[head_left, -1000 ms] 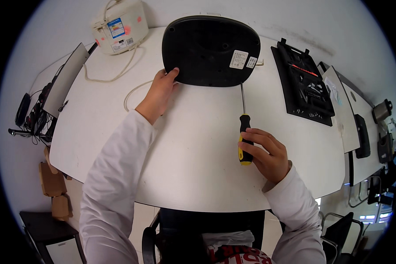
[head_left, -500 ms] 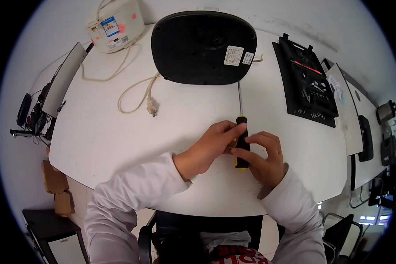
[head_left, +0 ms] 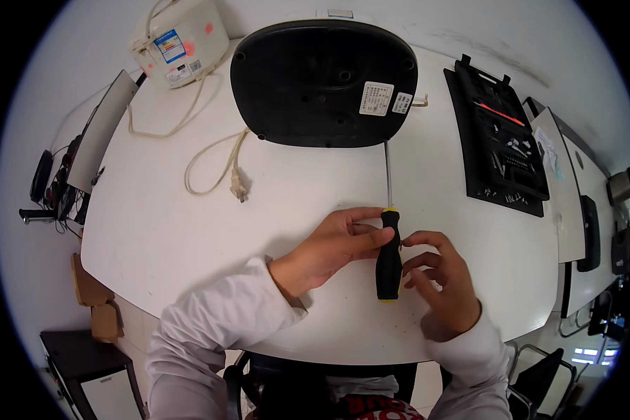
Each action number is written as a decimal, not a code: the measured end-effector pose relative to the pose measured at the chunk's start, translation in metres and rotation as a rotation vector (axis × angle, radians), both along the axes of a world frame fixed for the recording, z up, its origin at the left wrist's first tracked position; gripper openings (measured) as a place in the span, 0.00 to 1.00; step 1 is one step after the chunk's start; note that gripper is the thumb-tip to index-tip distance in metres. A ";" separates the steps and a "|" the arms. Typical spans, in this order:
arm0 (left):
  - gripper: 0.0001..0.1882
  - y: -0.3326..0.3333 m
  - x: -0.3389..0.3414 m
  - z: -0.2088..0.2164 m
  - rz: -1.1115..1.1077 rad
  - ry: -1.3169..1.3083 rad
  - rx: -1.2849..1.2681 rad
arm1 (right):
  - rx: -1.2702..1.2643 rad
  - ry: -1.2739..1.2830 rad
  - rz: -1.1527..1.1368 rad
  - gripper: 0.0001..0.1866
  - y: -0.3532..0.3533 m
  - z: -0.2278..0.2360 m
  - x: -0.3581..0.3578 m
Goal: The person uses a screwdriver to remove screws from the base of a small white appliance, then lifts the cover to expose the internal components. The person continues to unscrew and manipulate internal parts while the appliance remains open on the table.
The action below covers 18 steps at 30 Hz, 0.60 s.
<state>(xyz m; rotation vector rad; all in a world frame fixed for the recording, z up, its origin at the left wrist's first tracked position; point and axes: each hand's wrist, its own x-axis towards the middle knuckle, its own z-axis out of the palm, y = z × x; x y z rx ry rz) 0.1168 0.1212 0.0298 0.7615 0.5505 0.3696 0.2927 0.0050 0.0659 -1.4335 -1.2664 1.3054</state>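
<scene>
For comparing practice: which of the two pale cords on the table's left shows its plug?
The looped cord nearer the left hand: its plug lies on the table. The other cord, beside the white appliance, shows none.

White table [head_left: 154, 238], black-bottomed device [head_left: 287, 91], cord [head_left: 239, 185], tool case [head_left: 500, 143], cream appliance [head_left: 206, 49]

At one white table [head_left: 147, 217] are one left hand [head_left: 332, 248], one right hand [head_left: 446, 287], one screwdriver [head_left: 388, 266], one black base [head_left: 287, 84] bearing two white labels [head_left: 376, 99], one plug [head_left: 239, 187], one tool case [head_left: 467, 133] and one cream appliance [head_left: 213, 47].
</scene>
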 end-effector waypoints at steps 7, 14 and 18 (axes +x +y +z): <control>0.28 -0.001 0.002 0.005 -0.011 -0.095 -0.046 | -0.162 0.515 0.019 0.22 -0.002 -0.006 0.012; 0.27 0.003 -0.002 0.004 -0.053 -0.117 -0.083 | -0.397 0.737 0.259 0.31 0.011 -0.007 0.005; 0.29 0.003 -0.004 0.006 -0.067 -0.146 -0.059 | -0.398 0.791 0.232 0.30 0.010 -0.017 0.007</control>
